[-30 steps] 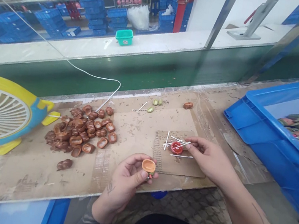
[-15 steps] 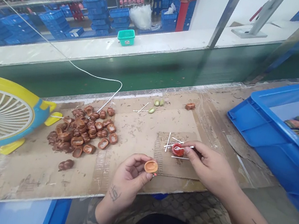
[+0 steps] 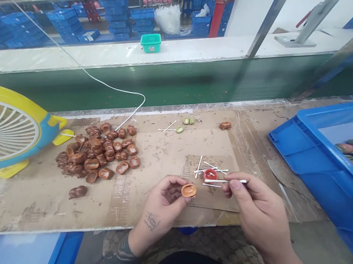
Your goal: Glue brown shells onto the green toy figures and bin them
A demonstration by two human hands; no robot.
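Here my left hand pinches a small orange cup at its fingertips, hollow side up, while my right hand grips a white swab that lies nearly level, its long axis running left toward the red paint cap. The cup sits just left of and below the swab's tip, so the right hand is the nearer one to the cap. Loose swabs crowd the cap, the table edge runs near my wrists, and open cardboard lies between the cap and the brown pile.

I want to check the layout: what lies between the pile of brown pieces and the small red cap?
In the head view, only bare cardboard lies between the pile of brown pieces and the red cap.
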